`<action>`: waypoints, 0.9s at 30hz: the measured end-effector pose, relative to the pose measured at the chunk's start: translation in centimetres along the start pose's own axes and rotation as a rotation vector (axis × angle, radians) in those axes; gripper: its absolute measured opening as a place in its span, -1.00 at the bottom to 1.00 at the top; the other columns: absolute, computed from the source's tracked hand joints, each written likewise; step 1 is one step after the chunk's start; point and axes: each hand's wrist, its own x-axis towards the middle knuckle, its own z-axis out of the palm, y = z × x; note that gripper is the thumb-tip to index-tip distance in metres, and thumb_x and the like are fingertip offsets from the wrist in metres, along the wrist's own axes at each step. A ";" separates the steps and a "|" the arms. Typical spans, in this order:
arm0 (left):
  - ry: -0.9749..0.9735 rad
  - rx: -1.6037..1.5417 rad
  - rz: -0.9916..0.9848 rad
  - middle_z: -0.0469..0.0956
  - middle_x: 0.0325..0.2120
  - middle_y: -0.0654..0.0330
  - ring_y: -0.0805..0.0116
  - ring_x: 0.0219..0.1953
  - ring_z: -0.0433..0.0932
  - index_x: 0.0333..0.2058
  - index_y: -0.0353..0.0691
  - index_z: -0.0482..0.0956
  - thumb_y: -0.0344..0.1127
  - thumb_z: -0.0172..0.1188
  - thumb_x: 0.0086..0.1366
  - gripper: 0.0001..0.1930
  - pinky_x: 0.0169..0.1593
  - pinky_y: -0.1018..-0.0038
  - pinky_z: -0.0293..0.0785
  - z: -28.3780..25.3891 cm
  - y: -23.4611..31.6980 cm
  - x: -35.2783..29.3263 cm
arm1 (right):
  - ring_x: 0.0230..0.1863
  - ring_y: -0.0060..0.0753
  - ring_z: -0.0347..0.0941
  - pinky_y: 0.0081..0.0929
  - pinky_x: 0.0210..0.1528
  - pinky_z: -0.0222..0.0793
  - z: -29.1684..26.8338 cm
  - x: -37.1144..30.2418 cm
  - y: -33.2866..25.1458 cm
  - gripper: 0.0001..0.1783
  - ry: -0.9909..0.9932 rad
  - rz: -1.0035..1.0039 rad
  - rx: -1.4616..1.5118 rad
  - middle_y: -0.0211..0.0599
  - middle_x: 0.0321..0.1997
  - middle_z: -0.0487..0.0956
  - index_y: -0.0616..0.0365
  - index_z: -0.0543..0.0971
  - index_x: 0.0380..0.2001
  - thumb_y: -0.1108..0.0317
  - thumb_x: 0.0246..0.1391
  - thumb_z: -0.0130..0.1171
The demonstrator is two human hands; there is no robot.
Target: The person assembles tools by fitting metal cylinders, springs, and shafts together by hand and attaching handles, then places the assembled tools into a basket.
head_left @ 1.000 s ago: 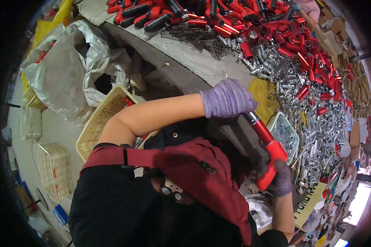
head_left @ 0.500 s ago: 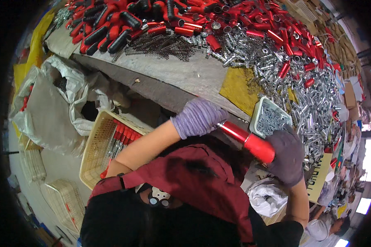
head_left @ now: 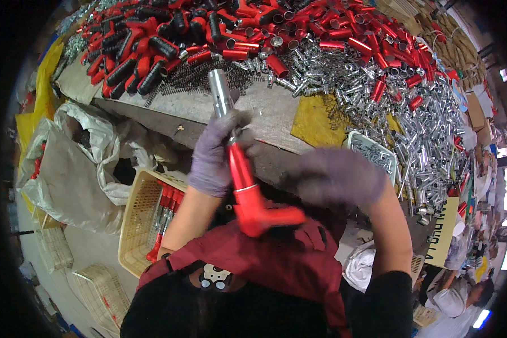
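"Two gloved hands show in the head view. What is the left one doing?"

"The left hand (head_left: pixel 213 152) is wrapped around the shaft of a red-and-silver tool (head_left: pixel 241 169), just above its red tube. The silver end points away from the wearer, and the bent red handle sits lower, turned to the right."

"Where is that tool, exactly?"

"In front of the wearer's maroon apron (head_left: pixel 236 253), with its silver tip seen against the grey bench (head_left: pixel 265 104)."

"And the right hand (head_left: pixel 343 177)?"

"Blurred. It is apart from the tool, fingers toward it, close to a pale tray (head_left: pixel 396 169) of small metal pieces. I can't tell whether it grasps anything."

"What lies around them?"

"On the bench, dark springs (head_left: pixel 194 79), red tubes (head_left: pixel 377 89), black-and-red handles (head_left: pixel 150 73), heaped silver parts (head_left: pixel 428 141) and a yellow cloth (head_left: pixel 315 121). To the left, a cream crate (head_left: pixel 130 225) holds red-handled tools (head_left: pixel 168 203), with a whitish sack (head_left: pixel 73 174) beside it. A person in white (head_left: pixel 452 302) appears far right."
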 end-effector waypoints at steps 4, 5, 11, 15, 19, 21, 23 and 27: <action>0.131 0.339 -0.001 0.28 -0.64 0.27 0.43 -0.71 0.31 -0.02 -0.14 0.27 -0.07 0.19 0.15 -0.51 -0.63 0.45 0.30 -0.6 -2.7 -1.1 | -0.09 -0.14 0.46 -0.24 -0.08 0.39 0.5 9.9 10.1 -0.69 0.364 0.151 -0.732 -0.17 -0.18 0.53 0.10 0.51 -0.19 0.28 -0.04 0.02; 0.108 0.355 -0.015 0.29 -0.66 0.26 0.42 -0.72 0.31 -0.05 -0.14 0.28 -0.07 0.19 0.15 -0.53 -0.62 0.44 0.32 -1.3 -3.5 -1.6 | -0.12 -0.16 0.48 -0.25 -0.11 0.40 0.7 11.5 11.4 -0.72 0.333 0.268 -0.870 -0.17 -0.24 0.55 0.11 0.52 -0.23 0.33 -0.06 0.01; -0.116 0.675 -0.170 0.45 -0.56 0.23 0.47 -0.62 0.41 -0.32 -0.20 0.41 -0.18 0.18 0.14 -0.75 -0.52 0.54 0.36 -3.6 -5.1 -2.7 | -0.18 -0.21 0.51 -0.34 -0.14 0.40 -1.9 11.2 9.8 -0.71 0.175 0.299 -0.789 -0.11 -0.30 0.55 0.13 0.51 -0.22 0.27 -0.02 0.04; -0.145 1.024 -0.086 0.44 -0.53 0.30 0.53 -0.55 0.39 -0.17 -0.22 0.44 -0.18 0.22 0.11 -0.65 -0.41 0.55 0.37 -2.6 -6.5 -2.4 | -0.32 -0.55 0.44 -0.48 -0.28 0.37 -0.7 5.7 5.3 -0.67 0.695 0.270 0.141 -0.28 -0.34 0.54 0.20 0.46 -0.16 0.24 0.04 0.09; -0.247 0.893 -0.234 0.50 -0.40 0.25 0.53 -0.39 0.45 -0.08 -0.23 0.44 -0.21 0.22 0.13 -0.60 -0.27 0.54 0.42 -2.3 -7.9 -2.2 | -0.31 -0.37 0.51 -0.47 -0.21 0.39 1.3 -1.9 0.1 -0.68 0.674 0.127 0.532 -0.26 -0.37 0.55 0.14 0.47 -0.22 0.20 -0.01 0.17; -0.288 0.867 -0.276 0.53 -0.31 0.22 0.50 -0.27 0.48 -0.09 -0.22 0.45 -0.22 0.23 0.12 -0.61 -0.16 0.50 0.42 -1.0 -8.9 -1.6 | -0.31 -0.55 0.45 -0.54 -0.22 0.37 1.9 -4.4 -1.4 -0.73 0.619 0.358 0.501 -0.36 -0.37 0.52 0.20 0.46 -0.22 0.28 0.05 0.13; -0.413 1.080 -0.243 0.54 -0.26 0.21 0.44 -0.21 0.50 -0.09 -0.21 0.46 -0.22 0.25 0.10 -0.60 -0.11 0.45 0.42 -0.6 -10.2 -1.1 | -0.30 -0.35 0.49 -0.44 -0.23 0.39 2.2 -6.0 -0.6 -0.66 0.606 0.445 0.533 -0.26 -0.36 0.53 0.17 0.45 -0.20 0.19 0.02 0.14; -0.448 1.188 -0.233 0.54 -0.28 0.16 0.32 -0.19 0.52 -0.07 -0.21 0.45 -0.16 0.28 0.06 -0.53 -0.09 0.42 0.41 1.0 -12.2 -0.4 | -0.23 -0.55 0.43 -0.52 -0.17 0.37 2.6 -8.4 0.0 -0.68 0.627 0.503 0.524 -0.29 -0.28 0.49 0.16 0.44 -0.20 0.21 0.04 0.17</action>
